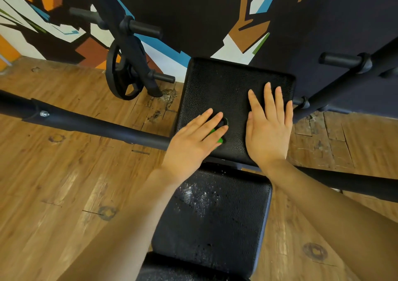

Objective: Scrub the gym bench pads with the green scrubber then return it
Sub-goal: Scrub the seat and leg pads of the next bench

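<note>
Green scrubber (218, 134), just left of frame centre, lies on the upper bench pad (217, 91), mostly hidden beneath my left hand (195, 139), whose fingers (212, 122) are nearly straight and press it flat rather than curl round it. My right hand (268, 127), right of centre, rests open-palmed on the same pad, holding nothing. To scrub well I judge even downward pressure and overlapping strokes are needed. The lower pad (215, 220), at bottom centre, bears white specks (195, 195), apparently not yet scrubbed.
</note>
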Demonstrator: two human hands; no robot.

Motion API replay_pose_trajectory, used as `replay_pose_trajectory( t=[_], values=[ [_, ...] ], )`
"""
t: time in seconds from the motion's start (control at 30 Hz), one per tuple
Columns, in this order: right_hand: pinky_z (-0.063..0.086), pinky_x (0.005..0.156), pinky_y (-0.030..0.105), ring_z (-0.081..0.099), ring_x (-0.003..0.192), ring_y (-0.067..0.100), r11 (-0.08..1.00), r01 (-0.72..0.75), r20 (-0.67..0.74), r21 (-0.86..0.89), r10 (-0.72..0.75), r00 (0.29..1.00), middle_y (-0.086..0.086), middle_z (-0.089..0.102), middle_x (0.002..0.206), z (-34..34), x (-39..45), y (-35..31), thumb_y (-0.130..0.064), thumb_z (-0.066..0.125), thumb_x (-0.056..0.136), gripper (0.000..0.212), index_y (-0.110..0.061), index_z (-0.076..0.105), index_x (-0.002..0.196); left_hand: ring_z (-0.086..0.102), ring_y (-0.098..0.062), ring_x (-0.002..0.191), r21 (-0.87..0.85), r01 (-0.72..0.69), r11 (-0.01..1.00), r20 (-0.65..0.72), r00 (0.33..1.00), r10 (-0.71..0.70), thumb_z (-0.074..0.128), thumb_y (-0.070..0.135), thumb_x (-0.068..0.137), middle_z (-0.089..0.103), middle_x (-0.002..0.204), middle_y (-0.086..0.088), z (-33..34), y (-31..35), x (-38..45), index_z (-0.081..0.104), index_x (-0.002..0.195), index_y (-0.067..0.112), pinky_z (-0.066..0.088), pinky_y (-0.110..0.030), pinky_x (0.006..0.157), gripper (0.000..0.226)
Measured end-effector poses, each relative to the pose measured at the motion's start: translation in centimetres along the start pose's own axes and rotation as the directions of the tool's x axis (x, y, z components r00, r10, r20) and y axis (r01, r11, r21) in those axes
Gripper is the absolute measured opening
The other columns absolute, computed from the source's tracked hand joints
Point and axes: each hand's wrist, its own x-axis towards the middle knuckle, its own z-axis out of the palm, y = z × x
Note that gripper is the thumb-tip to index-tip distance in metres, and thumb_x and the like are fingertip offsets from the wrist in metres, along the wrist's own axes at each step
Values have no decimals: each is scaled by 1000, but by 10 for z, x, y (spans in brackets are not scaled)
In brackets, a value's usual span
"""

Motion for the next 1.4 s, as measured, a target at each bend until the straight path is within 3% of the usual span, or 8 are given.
replay_pose_trajectory(
  t=[0.3,0.57,0.73,1.13,1.23,1.4],
  values=[
    [13,120,54,16,149,33,1000,-5,7,-6,5,1000,14,26,159,-1,-1,-1,-23,29,100,51,-20,37,150,45,-27,136,-23,147,989,3,989,-147,53,24,98,53,141,-12,-12,-20,-26,65,124,9,55,-44,89,32],
    [12,120,54,14,149,33,1000,-2,24,-23,2,1000,14,23,160,-1,-1,-2,-23,28,97,55,-20,35,151,45,-29,135,-91,42,995,-4,999,-42,54,25,97,55,139,-13,12,39,3,66,122,9,46,-43,103,32],
    [13,120,55,15,149,33,1000,5,16,-22,-4,1000,14,24,160,-1,-1,0,-22,31,98,53,-20,36,150,44,-28,136,0,50,999,22,998,-50,54,34,96,53,142,-9,14,32,1,64,126,15,36,-43,113,37],
    [11,121,53,14,150,32,1000,-2,30,-7,3,1000,13,25,160,-1,-1,0,-22,30,99,51,-21,35,150,47,-27,134,5,108,994,75,991,-108,51,28,95,54,140,-10,-16,-20,-32,65,124,6,53,-41,95,39],
    [11,121,53,14,149,33,1000,-6,36,-9,7,999,13,25,160,-3,-2,0,-24,28,99,52,-21,35,150,45,-27,135,-108,254,961,-9,966,-257,53,24,94,54,139,-13,-21,-18,-29,63,125,3,48,-42,102,38],
    [13,120,54,16,149,33,1000,-4,33,-13,4,999,14,26,159,-3,-1,0,-25,27,99,51,-20,36,150,34,-23,141,-255,503,826,-51,846,-531,49,23,97,47,146,-9,-34,-34,5,56,134,7,27,-28,114,41]
  ],
)
